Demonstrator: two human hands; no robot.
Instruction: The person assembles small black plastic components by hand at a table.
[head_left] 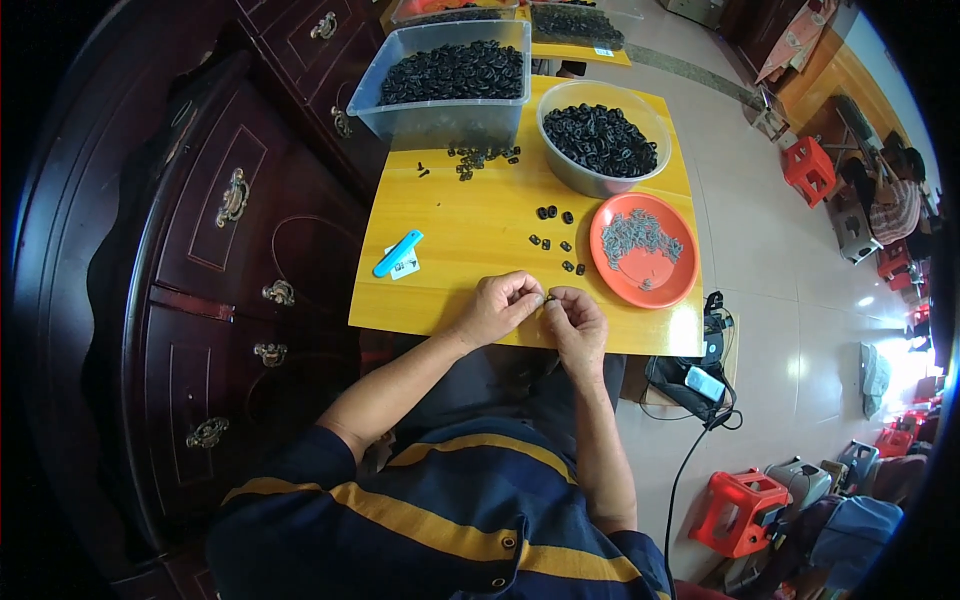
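Over the front edge of the yellow table (440,300), my left hand (503,305) and my right hand (577,322) meet with fingertips pinched together. Between them is a small dark part (547,298), mostly covered by the fingers, so its kind cannot be made out. Just beyond my hands lie several small black oval plastic parts (567,246) in loose groups. To the right of these, an orange-red plate (645,288) bears a heap of small grey metal pieces (640,235). A round translucent tub (600,183) behind the plate is full of black plastic parts (600,138).
A rectangular clear bin (440,122) of black parts stands at the back left, with loose pieces (480,158) before it. A blue-handled tool (398,253) lies on a white card (405,265). Dark drawers (200,330) border the left; red stools (740,512) and a person (897,205) are at right.
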